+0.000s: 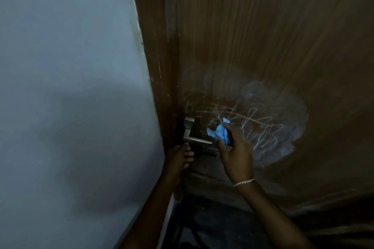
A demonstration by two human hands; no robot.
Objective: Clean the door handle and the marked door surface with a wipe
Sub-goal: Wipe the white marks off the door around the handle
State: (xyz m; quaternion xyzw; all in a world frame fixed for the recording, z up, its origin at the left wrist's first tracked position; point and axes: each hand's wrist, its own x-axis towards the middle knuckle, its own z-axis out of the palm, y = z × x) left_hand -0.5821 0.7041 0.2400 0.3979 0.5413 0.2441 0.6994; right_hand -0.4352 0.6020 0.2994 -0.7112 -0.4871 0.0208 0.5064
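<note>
Wall [66, 87]: pale grey-blue, plain, fills the left of the scene. Door frame [153, 50]: dark brown wood, just right of the wall. Bracelet [243, 182]: thin silver chain, near, lower centre. Floor [212, 228]: dark, detail unclear.

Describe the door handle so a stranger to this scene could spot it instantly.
Start at the brown wooden door and follow its left edge, beside the pale wall, downward. The door handle sits there, left of the crumpled blue wipe. It is the only silver metal piece, an L-shaped lever.
</note>
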